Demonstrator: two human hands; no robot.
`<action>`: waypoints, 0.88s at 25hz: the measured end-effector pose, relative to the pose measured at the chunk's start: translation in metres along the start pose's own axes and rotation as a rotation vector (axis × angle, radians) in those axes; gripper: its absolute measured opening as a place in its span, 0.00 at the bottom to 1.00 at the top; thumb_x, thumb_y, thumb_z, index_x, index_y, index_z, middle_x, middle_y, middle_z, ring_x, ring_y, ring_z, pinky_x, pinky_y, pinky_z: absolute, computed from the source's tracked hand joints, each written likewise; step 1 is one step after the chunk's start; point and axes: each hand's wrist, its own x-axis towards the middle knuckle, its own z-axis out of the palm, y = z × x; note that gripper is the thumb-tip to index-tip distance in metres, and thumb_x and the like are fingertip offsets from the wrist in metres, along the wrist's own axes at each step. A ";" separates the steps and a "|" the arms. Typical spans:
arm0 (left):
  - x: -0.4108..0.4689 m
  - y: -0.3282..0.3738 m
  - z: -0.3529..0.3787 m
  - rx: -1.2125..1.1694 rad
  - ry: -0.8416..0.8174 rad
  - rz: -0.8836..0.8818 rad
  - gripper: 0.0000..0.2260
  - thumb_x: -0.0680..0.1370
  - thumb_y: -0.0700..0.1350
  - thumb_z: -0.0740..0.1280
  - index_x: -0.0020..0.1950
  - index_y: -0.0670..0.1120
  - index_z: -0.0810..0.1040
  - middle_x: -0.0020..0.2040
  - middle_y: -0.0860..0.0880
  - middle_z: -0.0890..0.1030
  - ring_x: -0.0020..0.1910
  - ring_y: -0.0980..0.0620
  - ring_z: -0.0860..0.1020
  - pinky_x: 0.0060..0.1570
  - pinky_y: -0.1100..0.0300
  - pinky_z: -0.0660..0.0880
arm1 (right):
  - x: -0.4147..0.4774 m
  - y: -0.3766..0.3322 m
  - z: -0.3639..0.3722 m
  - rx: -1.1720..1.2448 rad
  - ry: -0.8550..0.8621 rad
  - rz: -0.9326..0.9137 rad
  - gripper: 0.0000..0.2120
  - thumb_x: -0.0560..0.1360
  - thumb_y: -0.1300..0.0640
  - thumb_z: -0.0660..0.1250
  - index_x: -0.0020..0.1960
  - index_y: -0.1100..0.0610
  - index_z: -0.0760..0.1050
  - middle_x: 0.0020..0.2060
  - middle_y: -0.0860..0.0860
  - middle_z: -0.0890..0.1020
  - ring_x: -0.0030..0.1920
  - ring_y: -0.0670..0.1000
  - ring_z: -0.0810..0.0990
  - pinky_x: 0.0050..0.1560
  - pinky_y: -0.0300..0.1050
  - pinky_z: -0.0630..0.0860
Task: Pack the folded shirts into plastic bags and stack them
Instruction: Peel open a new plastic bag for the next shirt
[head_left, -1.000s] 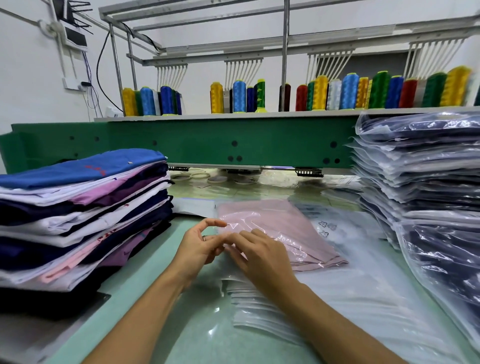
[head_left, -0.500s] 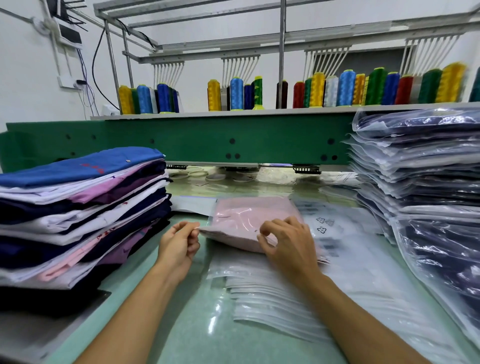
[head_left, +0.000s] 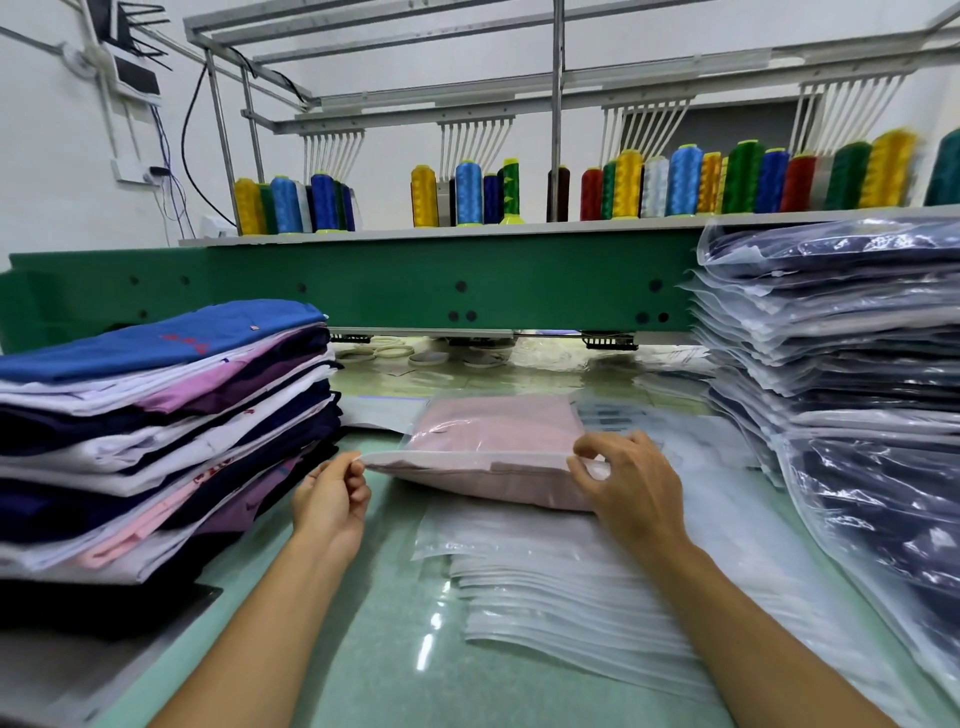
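Green counter (head_left: 395, 649) at lower centre carries the pink shirt (head_left: 498, 431) inside its plastic bag (head_left: 467, 458). Left hand (head_left: 332, 499) pinches the bag's corner and right hand (head_left: 628, 483) pinches its mouth strip, probably to seal it. Packed stack (head_left: 841, 332) stands at right.

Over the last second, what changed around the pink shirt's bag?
The hands parted along the near edge of the bagged pink shirt, which turned squarer to the person. The left hand went left and now pinches the left corner; the right hand slid right and pinches near the right end. The folded shirts, packed stack and empty bags stayed put.
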 end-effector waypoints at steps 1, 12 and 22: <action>0.000 0.001 -0.001 0.004 0.022 -0.001 0.06 0.77 0.32 0.67 0.45 0.41 0.75 0.30 0.48 0.75 0.22 0.59 0.68 0.20 0.68 0.61 | 0.000 0.000 0.000 0.023 -0.006 0.028 0.02 0.75 0.48 0.71 0.44 0.45 0.80 0.40 0.38 0.82 0.44 0.49 0.74 0.37 0.45 0.67; 0.012 0.002 -0.007 -0.048 0.148 -0.047 0.09 0.78 0.35 0.66 0.41 0.46 0.73 0.23 0.54 0.76 0.28 0.58 0.69 0.24 0.68 0.68 | -0.001 0.002 0.003 0.178 0.025 0.051 0.08 0.74 0.56 0.70 0.39 0.50 0.73 0.30 0.46 0.79 0.32 0.50 0.75 0.30 0.43 0.65; -0.027 -0.012 0.037 0.063 -0.091 -0.163 0.23 0.74 0.57 0.74 0.63 0.46 0.74 0.58 0.41 0.79 0.54 0.44 0.80 0.53 0.38 0.80 | -0.003 -0.015 0.000 0.363 0.078 -0.022 0.10 0.73 0.58 0.68 0.39 0.52 0.67 0.30 0.47 0.72 0.33 0.50 0.71 0.32 0.46 0.66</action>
